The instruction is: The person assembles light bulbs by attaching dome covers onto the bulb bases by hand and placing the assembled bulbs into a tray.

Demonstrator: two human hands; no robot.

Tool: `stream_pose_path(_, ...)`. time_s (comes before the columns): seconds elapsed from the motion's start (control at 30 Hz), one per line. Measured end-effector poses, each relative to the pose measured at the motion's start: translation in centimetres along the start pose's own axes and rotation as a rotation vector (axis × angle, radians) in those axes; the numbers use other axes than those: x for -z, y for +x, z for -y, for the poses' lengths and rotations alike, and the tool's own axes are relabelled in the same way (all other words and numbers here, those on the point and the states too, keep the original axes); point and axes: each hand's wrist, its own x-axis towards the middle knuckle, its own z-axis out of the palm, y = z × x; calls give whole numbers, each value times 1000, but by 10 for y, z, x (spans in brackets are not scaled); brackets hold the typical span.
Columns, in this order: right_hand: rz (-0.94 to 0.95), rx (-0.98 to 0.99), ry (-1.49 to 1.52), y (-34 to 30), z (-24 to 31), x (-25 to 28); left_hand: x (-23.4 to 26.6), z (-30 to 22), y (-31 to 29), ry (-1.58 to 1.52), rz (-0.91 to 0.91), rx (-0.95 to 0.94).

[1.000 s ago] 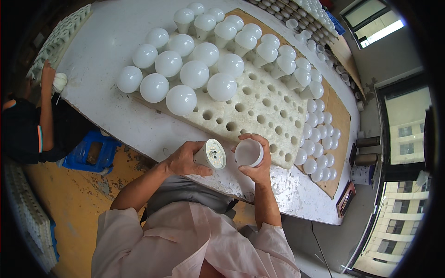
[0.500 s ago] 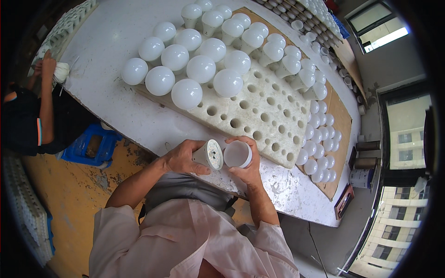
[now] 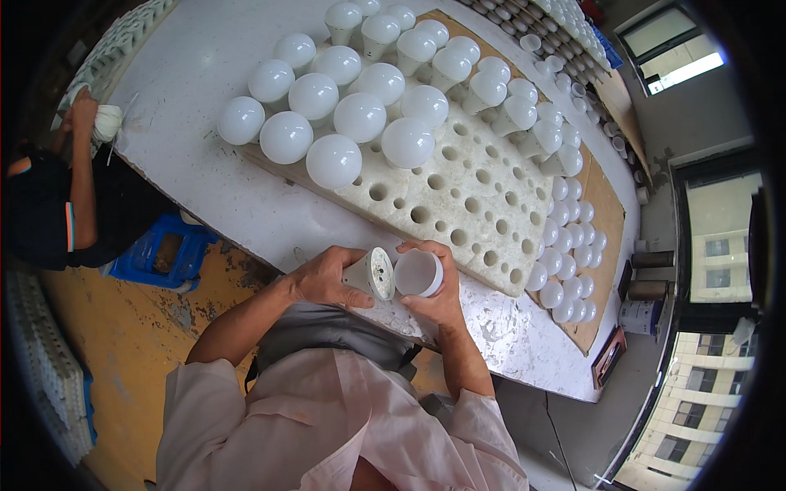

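My left hand (image 3: pixel 332 278) grips a white light bulb base (image 3: pixel 378 274), its round, flat face with small dark spots turned toward the right. In my right hand (image 3: pixel 440 295) is a white bulb cover (image 3: pixel 418 274), a hollow dome whose open mouth faces the base. The two parts are held side by side, very near each other, over the table's front edge. Just beyond my hands lies a pale foam tray (image 3: pixel 426 184) full of round holes. Many white bulbs (image 3: pixel 334 161) stand upright in its far and left portions.
More bulb covers (image 3: pixel 562 262) sit on a brown cardboard sheet (image 3: pixel 602 237) at the right of the white table (image 3: pixel 205 184). At the left, a person (image 3: pixel 49 204) handles a white bundle beside a blue stool (image 3: pixel 160 258). Stacked trays (image 3: pixel 565 24) stand at the far right.
Both hands keep hold of the bulb base and the cover, which stay close together with barely any shift. The view has moved slightly, so the table and bulbs appear a little displaced.
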Motion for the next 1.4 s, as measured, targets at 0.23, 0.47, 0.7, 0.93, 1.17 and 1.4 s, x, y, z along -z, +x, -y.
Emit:
stream_pose_path(0.23,122,16,-215,4,8,2,4,-3,3,63,-7,78)
stream_pose_path(0.47,262,-67,-666,8,28,-10,5,-15,5,215,-3,254)
stream_pose_path(0.7,280,-79,-724,9,35,-21,3,-22,5,291,-4,283)
stream_pose_path(0.93,359,-154,-760,11,43,-28,3,-19,2,337,7,312)
stream_pose_path(1.17,241,250,-644,5,27,-36,-4,-24,3,366,61,367)
stream_pose_path(1.4,160,530,-479,-11,15,-41,-16,-32,-2,553,125,194)
